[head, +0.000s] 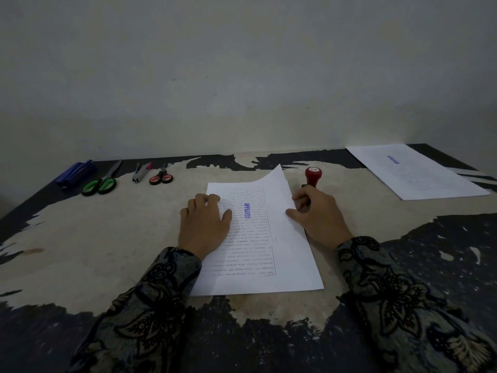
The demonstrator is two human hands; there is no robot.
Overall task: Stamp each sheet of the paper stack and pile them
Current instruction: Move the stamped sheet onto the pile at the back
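A stack of printed white sheets [285, 254] lies in front of me on the worn table [107, 238]. Its top sheet carries a blue APPROVED stamp mark [246, 210]. My left hand [205, 224] rests flat on the left part of that sheet, fingers apart. My right hand [317, 214] is at the stack's right edge, pinching the top sheet, whose far right corner [277, 173] curls upward. The red-handled stamp [312, 175] stands upright just behind my right hand; whether that hand also grips the stamp's base is hidden. A separate stamped pile [419, 173] lies at the far right.
Along the far left edge lie a blue stapler [76, 172], green-handled scissors [100, 184], a grey and red staple remover [141, 172] and small red-handled scissors [161, 178]. A plain wall rises right behind the table.
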